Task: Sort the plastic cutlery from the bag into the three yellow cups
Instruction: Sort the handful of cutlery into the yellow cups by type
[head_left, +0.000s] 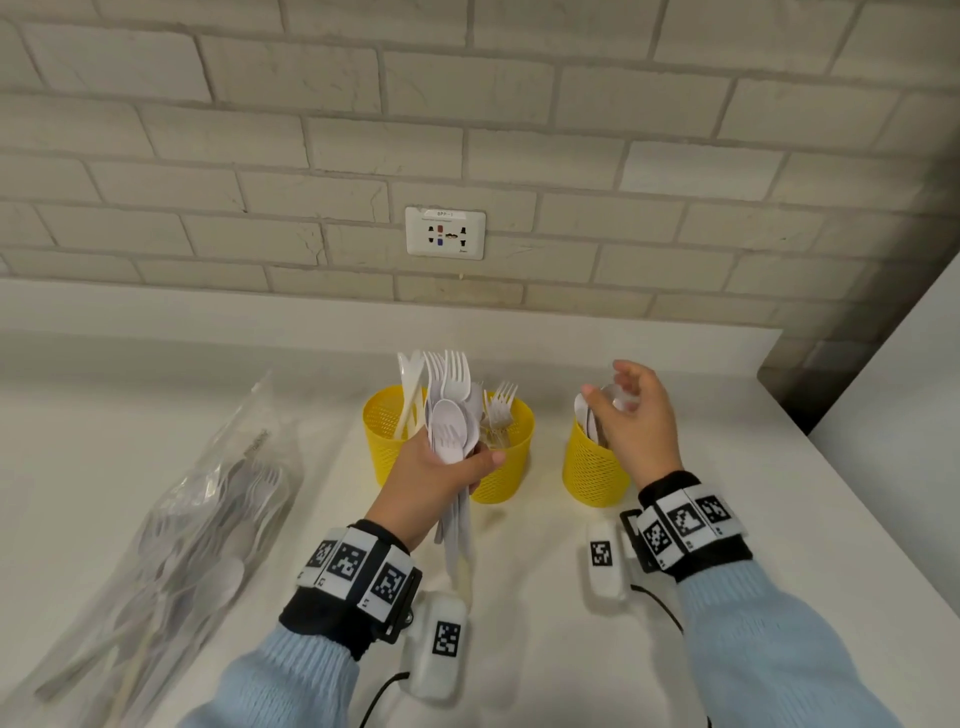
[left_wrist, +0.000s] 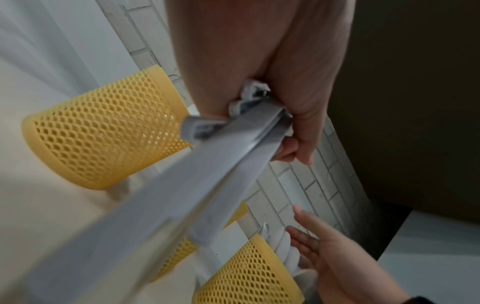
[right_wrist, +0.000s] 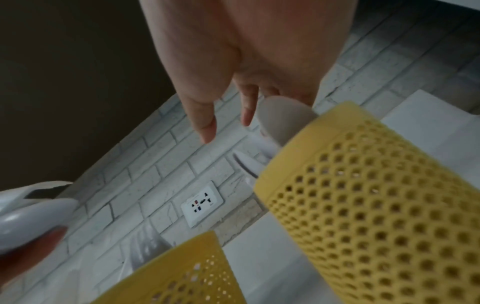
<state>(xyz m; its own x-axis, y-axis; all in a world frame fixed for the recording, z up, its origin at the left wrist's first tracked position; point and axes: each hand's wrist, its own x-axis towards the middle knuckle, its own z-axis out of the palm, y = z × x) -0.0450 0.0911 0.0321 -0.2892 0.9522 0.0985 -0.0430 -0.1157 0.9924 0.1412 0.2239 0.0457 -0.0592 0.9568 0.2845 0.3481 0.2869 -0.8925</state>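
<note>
Gripping a bundle of white plastic forks and spoons by the handles, the left hand had its fingers curled tight round them, heads fanned upward, above the white bench and in front of two yellow perforated plastic cups. The left yellow cup held a white plastic knife leaning against its rim; the middle yellow cup held a few white forks, tines up. A third yellow cup stood apart to the right with white spoons standing in it, bowls above the rim. The right hand hovered over that cup, palm down, wrist bent, fingers loosely spread; the head view was blurred at the fingertips, and the right wrist view showed the thumb and a finger apart, clamped on nothing, just beside a spoon bowl. A clear plastic bag with more white cutlery lay on the bench well to the left.
</note>
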